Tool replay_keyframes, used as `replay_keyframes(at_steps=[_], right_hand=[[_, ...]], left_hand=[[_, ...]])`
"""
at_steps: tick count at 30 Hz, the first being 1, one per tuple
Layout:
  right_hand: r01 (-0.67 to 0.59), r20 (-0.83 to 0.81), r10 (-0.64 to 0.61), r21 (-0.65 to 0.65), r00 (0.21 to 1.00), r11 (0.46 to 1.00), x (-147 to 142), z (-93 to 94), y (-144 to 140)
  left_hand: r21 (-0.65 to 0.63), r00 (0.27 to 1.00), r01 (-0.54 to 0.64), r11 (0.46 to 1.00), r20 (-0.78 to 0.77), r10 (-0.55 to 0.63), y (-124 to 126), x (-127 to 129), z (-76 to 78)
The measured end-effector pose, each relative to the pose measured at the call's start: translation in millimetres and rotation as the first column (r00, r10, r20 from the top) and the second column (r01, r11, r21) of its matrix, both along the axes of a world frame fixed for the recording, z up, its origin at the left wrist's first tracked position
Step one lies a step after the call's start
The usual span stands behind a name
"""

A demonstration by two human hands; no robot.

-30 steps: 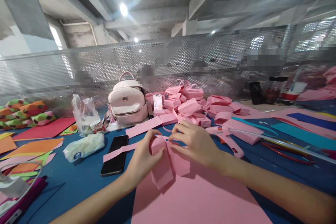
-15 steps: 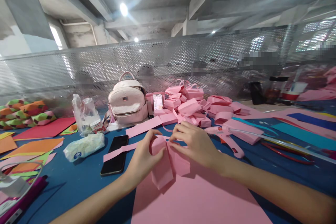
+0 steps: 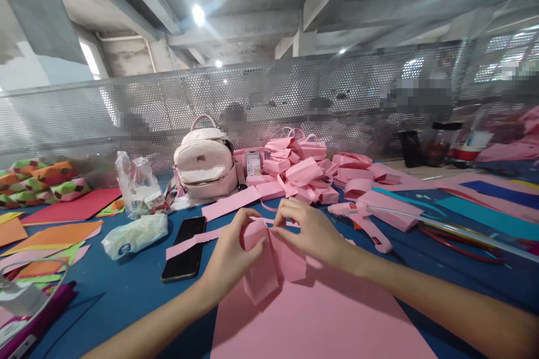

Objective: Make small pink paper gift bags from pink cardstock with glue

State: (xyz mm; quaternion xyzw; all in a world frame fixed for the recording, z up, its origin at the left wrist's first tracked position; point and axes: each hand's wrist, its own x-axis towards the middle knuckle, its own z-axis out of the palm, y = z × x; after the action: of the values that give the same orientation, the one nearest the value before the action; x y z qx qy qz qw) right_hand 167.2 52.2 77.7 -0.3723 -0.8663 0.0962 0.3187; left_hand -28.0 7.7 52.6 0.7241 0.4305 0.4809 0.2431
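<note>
A large pink sheet (image 3: 320, 320) lies nearest on the blue bench (image 3: 126, 291). At its far edge, both hands work a folded pink paper bag (image 3: 269, 261): the left hand (image 3: 229, 258) is closed around the bag's left side, thumb pressed to the top fold, and the right hand (image 3: 314, 233) pinches the top edge with curled fingers. Left of the bag lies a black phone (image 3: 185, 248), and past that a tissue pack (image 3: 135, 234). A pink strip (image 3: 189, 242) runs from the bag toward the phone. Beyond the bag sits a heap of finished pink bags (image 3: 303, 171), and left of that heap a pale backpack (image 3: 205, 162) against the mesh screen (image 3: 295, 90).
</note>
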Motion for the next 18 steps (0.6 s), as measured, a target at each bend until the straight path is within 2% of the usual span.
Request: replay_keyframes(at_steps=[14, 18], right_hand=[[-0.031, -0.045, 0.026, -0.105, 0.999, 0.994, -0.9, -7.6, 9.4], [-0.061, -0.06, 0.056, -0.092, 0.997, 0.994, -1.6, -7.2, 7.4]], left_hand=[[0.0, 1.0, -0.005, 1.0, -0.004, 0.005, 0.8, -0.3, -1.2], [0.001, 1.0, -0.004, 1.0, 0.002, 0.004, 1.1, -0.7, -1.1]])
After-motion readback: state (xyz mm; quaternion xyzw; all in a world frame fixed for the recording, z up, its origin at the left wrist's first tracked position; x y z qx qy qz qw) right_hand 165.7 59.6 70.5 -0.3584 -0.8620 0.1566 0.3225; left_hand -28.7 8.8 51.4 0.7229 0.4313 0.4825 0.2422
